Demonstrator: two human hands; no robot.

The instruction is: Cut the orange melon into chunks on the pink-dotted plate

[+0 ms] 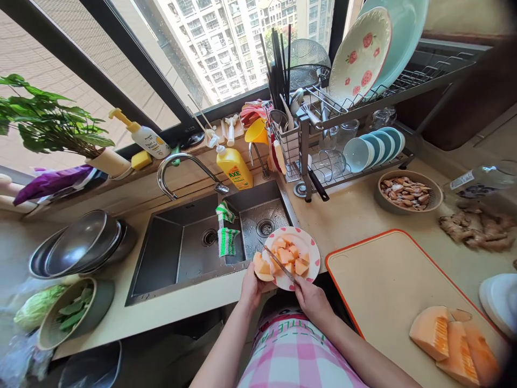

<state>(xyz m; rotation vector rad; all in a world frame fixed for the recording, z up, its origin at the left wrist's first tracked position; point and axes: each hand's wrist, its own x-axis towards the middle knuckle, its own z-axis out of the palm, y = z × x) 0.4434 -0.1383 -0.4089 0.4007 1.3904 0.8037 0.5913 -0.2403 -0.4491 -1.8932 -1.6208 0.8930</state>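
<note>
My left hand (251,286) is closed round a piece of orange melon (262,267) at the left rim of a round plate (313,253) with pink spots. Several cut melon chunks (285,254) lie on this plate. In my right hand (312,299) is the handle of a knife (279,262); its blade slants up and left over the plate and reaches the held piece. The plate is at the counter's front edge, just right of the sink. Larger melon wedges (455,345) rest on a cutting board (388,280) at the right.
A double sink (169,242) with a faucet (189,157) lies to the left. Behind stands a dish rack (302,156) with plates and bowls. Stacked metal bowls (83,242) are at the far left, and a bowl of brown pieces (409,195) sits at the right.
</note>
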